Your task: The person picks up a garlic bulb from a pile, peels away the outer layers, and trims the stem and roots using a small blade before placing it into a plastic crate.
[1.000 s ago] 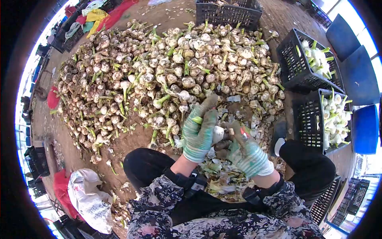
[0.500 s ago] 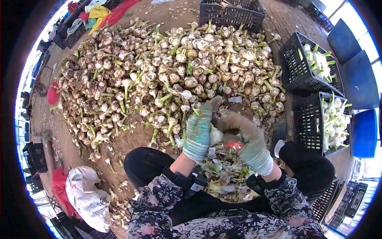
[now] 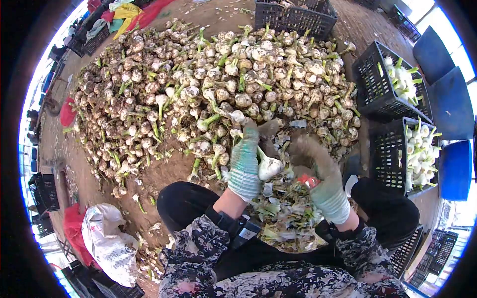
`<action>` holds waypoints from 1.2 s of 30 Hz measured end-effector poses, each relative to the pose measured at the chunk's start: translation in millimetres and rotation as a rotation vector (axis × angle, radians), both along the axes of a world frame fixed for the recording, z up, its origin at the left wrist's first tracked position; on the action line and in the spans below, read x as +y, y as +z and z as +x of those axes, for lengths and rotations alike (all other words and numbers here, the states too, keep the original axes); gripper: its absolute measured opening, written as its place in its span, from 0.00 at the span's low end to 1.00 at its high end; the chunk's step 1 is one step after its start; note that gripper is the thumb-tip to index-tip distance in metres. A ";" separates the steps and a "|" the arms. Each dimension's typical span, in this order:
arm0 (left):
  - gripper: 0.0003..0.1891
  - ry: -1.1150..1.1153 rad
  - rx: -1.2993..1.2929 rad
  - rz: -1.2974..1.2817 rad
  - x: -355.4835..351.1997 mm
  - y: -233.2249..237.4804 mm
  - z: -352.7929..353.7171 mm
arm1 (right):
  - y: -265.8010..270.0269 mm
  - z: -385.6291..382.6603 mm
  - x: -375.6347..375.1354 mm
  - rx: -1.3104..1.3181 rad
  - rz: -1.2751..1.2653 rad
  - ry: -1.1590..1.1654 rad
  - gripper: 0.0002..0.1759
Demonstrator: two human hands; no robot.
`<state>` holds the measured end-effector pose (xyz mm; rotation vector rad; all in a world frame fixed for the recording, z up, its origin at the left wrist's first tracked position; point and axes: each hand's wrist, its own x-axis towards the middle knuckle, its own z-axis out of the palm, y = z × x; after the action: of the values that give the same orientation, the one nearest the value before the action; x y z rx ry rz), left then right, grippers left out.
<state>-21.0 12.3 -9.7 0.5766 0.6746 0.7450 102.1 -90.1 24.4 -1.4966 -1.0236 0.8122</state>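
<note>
Garlic bulb (image 3: pixel 270 168), one, sits gripped in left hand (image 3: pixel 244 164); right hand (image 3: pixel 325 183) clasps one red-handled tool (image 3: pixel 307 182).

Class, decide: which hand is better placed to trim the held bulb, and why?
Probably the right hand: it is free of the bulb, close beside it, and grips a red thing, perhaps a tool. The left hand is shut on the bulb.

A muddy garlic heap (image 3: pixel 198 84) lies ahead, black crates (image 3: pixel 370 84) of cleaned bulbs (image 3: pixel 420 149) beside it, a white sack (image 3: pixel 107 238) nearby.
</note>
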 end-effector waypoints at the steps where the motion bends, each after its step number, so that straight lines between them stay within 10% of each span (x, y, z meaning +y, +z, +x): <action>1: 0.26 -0.035 0.032 -0.043 -0.6 -1.6 1.7 | 6.8 0.5 6.0 0.005 0.000 -0.005 0.19; 10: 0.27 -0.008 0.159 0.012 3.5 -13.5 -0.4 | 9.3 -11.1 -10.4 -0.227 -0.027 0.321 0.20; 11: 0.26 0.133 0.564 0.821 6.1 -47.6 2.0 | 6.6 -8.0 -15.0 -0.189 -0.156 0.292 0.23; 14: 0.25 -0.080 0.211 0.092 -0.8 -0.4 4.4 | 10.1 -0.1 2.4 -0.271 0.034 0.092 0.25; 24: 0.22 0.055 0.224 -0.028 -3.2 -13.2 10.5 | 5.5 -7.7 4.6 -0.557 0.182 0.300 0.21; 28: 0.20 0.261 0.289 -0.086 2.7 -9.9 10.2 | 8.9 -27.3 -25.5 -0.480 -0.444 0.863 0.21; 30: 0.20 0.304 0.179 0.148 -1.7 -16.2 12.5 | -31.9 -4.3 -33.2 -0.350 -0.505 0.714 0.24; 32: 0.21 0.285 0.335 0.265 -6.2 -8.5 14.0 | -70.3 10.4 -22.5 0.215 -0.201 -0.021 0.25; 36: 0.19 0.297 0.297 0.643 -16.1 9.6 13.9 | -68.4 -23.7 18.3 0.437 -0.142 -0.148 0.28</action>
<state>-7.1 -3.9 -0.1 1.2093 0.8040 1.1810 78.3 -71.8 -44.0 -1.4091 -0.5342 1.0640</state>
